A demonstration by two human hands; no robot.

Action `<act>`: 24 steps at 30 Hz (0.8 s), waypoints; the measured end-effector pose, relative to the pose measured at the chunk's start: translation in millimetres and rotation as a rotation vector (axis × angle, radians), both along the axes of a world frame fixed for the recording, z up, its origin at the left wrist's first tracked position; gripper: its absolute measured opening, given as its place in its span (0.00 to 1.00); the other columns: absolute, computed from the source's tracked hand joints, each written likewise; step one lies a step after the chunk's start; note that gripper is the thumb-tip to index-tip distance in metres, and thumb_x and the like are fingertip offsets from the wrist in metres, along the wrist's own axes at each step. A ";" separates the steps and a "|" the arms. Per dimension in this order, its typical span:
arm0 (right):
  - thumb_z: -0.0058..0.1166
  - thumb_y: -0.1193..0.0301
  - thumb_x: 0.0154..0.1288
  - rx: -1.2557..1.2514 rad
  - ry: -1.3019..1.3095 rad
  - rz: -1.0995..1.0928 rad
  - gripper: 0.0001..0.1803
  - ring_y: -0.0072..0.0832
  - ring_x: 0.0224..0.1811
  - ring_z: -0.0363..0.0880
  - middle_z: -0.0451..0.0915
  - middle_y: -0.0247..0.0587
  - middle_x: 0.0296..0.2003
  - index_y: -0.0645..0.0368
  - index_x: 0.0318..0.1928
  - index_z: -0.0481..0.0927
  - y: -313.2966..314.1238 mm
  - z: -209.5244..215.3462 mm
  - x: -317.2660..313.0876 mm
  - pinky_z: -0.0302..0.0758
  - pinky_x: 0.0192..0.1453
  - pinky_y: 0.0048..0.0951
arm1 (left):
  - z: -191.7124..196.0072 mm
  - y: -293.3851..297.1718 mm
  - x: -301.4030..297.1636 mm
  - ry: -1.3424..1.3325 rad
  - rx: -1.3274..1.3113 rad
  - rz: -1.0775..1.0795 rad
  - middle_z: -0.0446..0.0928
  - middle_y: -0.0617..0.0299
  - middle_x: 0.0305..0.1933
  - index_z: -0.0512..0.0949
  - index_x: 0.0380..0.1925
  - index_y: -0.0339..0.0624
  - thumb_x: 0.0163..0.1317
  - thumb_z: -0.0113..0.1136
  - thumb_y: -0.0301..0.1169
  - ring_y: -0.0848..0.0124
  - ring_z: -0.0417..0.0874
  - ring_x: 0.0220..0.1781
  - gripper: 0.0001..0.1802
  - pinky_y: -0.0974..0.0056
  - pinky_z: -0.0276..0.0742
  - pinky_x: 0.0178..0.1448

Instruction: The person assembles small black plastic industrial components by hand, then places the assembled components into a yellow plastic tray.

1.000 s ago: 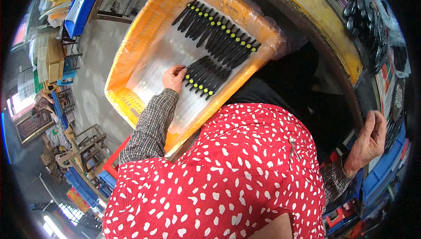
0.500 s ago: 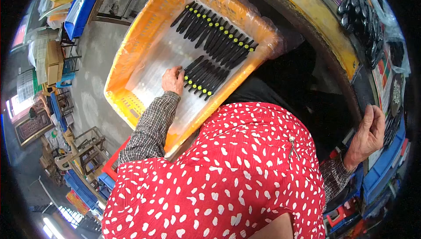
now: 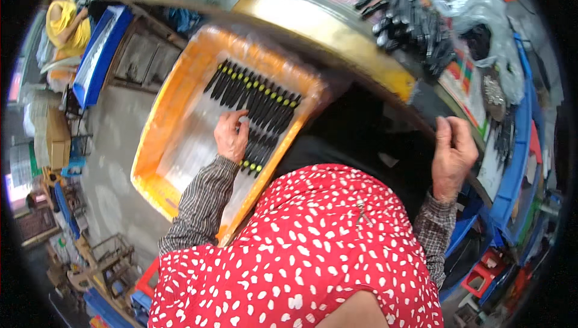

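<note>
Cluttered workshop shelves ringed an orange crate lined with clear plastic. Her left hand rested, fingers loosely curled and holding nothing, on black yellow-tipped tools rowed inside. Right hand gripped the tabletop edge. Straightening rows wanted gentle, even nudges.

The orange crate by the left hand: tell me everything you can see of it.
The orange crate is a shallow rectangular plastic tray with a raised rim, lined with clear plastic sheeting. It sits tilted, below the edge of the yellow-rimmed bench. Inside lie two rows of slim black tools with yellow-tipped ends, side by side. The left hand rests on the nearer row; the rest of the lining is bare.
</note>
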State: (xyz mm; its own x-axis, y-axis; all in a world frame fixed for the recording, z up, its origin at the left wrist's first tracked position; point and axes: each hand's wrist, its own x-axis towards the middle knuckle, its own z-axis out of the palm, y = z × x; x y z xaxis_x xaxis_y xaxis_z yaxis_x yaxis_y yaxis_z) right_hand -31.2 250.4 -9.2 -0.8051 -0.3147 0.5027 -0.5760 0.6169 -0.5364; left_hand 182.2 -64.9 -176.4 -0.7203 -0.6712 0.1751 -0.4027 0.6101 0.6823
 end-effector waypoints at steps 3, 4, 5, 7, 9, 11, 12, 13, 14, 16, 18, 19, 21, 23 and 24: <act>0.59 0.76 0.57 -0.009 0.029 0.045 0.06 0.22 0.20 0.67 0.70 0.38 0.21 0.64 0.29 0.75 -0.9 8.2 1.9 0.66 0.26 0.24 | 44.2 13.9 -25.0 0.122 0.027 -0.119 0.76 0.55 0.32 0.79 0.38 0.38 0.53 0.57 0.22 0.68 0.77 0.26 0.11 0.67 0.74 0.32; 0.59 0.77 0.57 -0.017 0.006 0.053 0.06 0.23 0.19 0.67 0.70 0.38 0.21 0.64 0.29 0.74 0.3 9.1 2.5 0.66 0.25 0.24 | 57.5 17.5 -32.2 0.148 0.026 -0.133 0.77 0.55 0.32 0.79 0.38 0.38 0.53 0.57 0.22 0.68 0.78 0.26 0.11 0.67 0.74 0.32; 0.59 0.77 0.56 -0.025 -0.019 0.063 0.06 0.23 0.19 0.67 0.70 0.38 0.21 0.64 0.29 0.74 1.8 9.7 2.9 0.65 0.25 0.25 | 68.4 20.4 -38.8 0.171 0.026 -0.146 0.77 0.55 0.32 0.79 0.38 0.37 0.53 0.57 0.21 0.69 0.78 0.26 0.11 0.67 0.74 0.32; 0.59 0.78 0.56 -0.060 -0.022 0.095 0.06 0.24 0.18 0.68 0.71 0.39 0.21 0.64 0.29 0.74 4.5 9.2 1.2 0.65 0.23 0.25 | 85.9 24.1 -53.1 0.195 0.028 -0.169 0.78 0.54 0.33 0.79 0.37 0.36 0.54 0.56 0.20 0.69 0.78 0.27 0.09 0.68 0.74 0.33; 0.59 0.78 0.55 -0.048 -0.024 0.117 0.07 0.26 0.18 0.70 0.71 0.40 0.22 0.64 0.29 0.73 5.6 13.8 2.1 0.66 0.22 0.25 | 113.0 33.5 -67.3 0.279 0.013 -0.248 0.78 0.54 0.32 0.79 0.36 0.35 0.54 0.56 0.19 0.70 0.79 0.27 0.09 0.69 0.74 0.33; 0.59 0.78 0.55 -0.050 -0.029 0.129 0.07 0.27 0.18 0.71 0.72 0.40 0.22 0.64 0.29 0.73 7.1 15.4 0.6 0.67 0.22 0.26 | 142.6 38.3 -83.7 0.298 -0.051 -0.291 0.79 0.56 0.31 0.80 0.36 0.37 0.54 0.57 0.18 0.70 0.80 0.29 0.10 0.70 0.74 0.35; 0.59 0.78 0.55 -0.041 -0.041 0.149 0.07 0.28 0.18 0.72 0.72 0.41 0.22 0.64 0.29 0.73 7.3 15.2 -0.4 0.68 0.22 0.27 | 157.7 39.8 -93.5 0.301 -0.146 -0.323 0.78 0.56 0.30 0.80 0.36 0.37 0.54 0.57 0.18 0.69 0.80 0.29 0.10 0.69 0.74 0.35; 0.59 0.78 0.55 -0.046 -0.035 0.139 0.07 0.28 0.18 0.72 0.72 0.41 0.22 0.64 0.29 0.73 8.2 15.9 -0.9 0.68 0.22 0.27 | 171.2 41.8 -104.4 0.304 -0.239 -0.355 0.78 0.56 0.30 0.80 0.36 0.37 0.54 0.57 0.18 0.68 0.80 0.29 0.10 0.69 0.74 0.34; 0.60 0.78 0.55 -0.043 -0.052 0.153 0.07 0.28 0.18 0.73 0.72 0.41 0.22 0.64 0.29 0.73 8.7 16.8 -0.8 0.68 0.22 0.27 | 181.4 41.5 -118.7 0.357 -0.297 -0.389 0.77 0.55 0.28 0.79 0.35 0.37 0.53 0.57 0.18 0.67 0.79 0.28 0.09 0.69 0.73 0.33; 0.60 0.78 0.54 -0.041 -0.078 0.157 0.08 0.30 0.19 0.73 0.72 0.42 0.22 0.64 0.29 0.72 12.0 17.8 -0.1 0.68 0.22 0.28 | 190.6 38.8 -153.8 0.319 -0.328 -0.417 0.78 0.56 0.28 0.80 0.34 0.39 0.54 0.58 0.21 0.68 0.79 0.26 0.08 0.69 0.73 0.31; 0.60 0.78 0.54 -0.033 -0.062 0.169 0.08 0.31 0.19 0.73 0.72 0.42 0.22 0.64 0.29 0.72 15.4 20.5 1.3 0.68 0.23 0.29 | 195.0 32.9 -186.3 0.280 -0.372 -0.429 0.79 0.57 0.29 0.80 0.34 0.41 0.54 0.59 0.24 0.69 0.79 0.25 0.07 0.68 0.73 0.31; 0.60 0.78 0.54 -0.022 -0.052 0.185 0.08 0.32 0.20 0.73 0.72 0.42 0.22 0.64 0.29 0.72 17.4 21.6 1.9 0.68 0.23 0.29 | 192.6 28.4 -204.9 0.275 -0.406 -0.446 0.79 0.57 0.30 0.81 0.35 0.42 0.55 0.59 0.26 0.69 0.79 0.25 0.07 0.68 0.73 0.31; 0.60 0.78 0.54 -0.025 -0.073 0.187 0.08 0.34 0.20 0.73 0.72 0.42 0.22 0.64 0.29 0.72 20.7 25.7 3.3 0.68 0.23 0.30 | 190.4 21.2 -236.8 0.209 -0.431 -0.456 0.80 0.58 0.30 0.81 0.34 0.45 0.54 0.60 0.31 0.64 0.81 0.28 0.08 0.63 0.75 0.34; 0.60 0.78 0.54 -0.014 -0.091 0.162 0.07 0.35 0.21 0.74 0.72 0.43 0.22 0.64 0.29 0.73 28.1 26.4 2.7 0.69 0.23 0.31 | 187.8 22.5 -270.2 0.151 -0.487 -0.483 0.80 0.58 0.29 0.80 0.35 0.47 0.54 0.60 0.35 0.61 0.81 0.31 0.09 0.60 0.75 0.37; 0.60 0.78 0.54 -0.015 -0.089 0.145 0.07 0.35 0.21 0.74 0.72 0.43 0.22 0.64 0.29 0.73 30.0 26.7 1.9 0.69 0.23 0.31 | 189.3 24.7 -280.9 0.073 -0.495 -0.471 0.80 0.59 0.29 0.80 0.35 0.48 0.54 0.60 0.36 0.60 0.81 0.32 0.10 0.59 0.75 0.38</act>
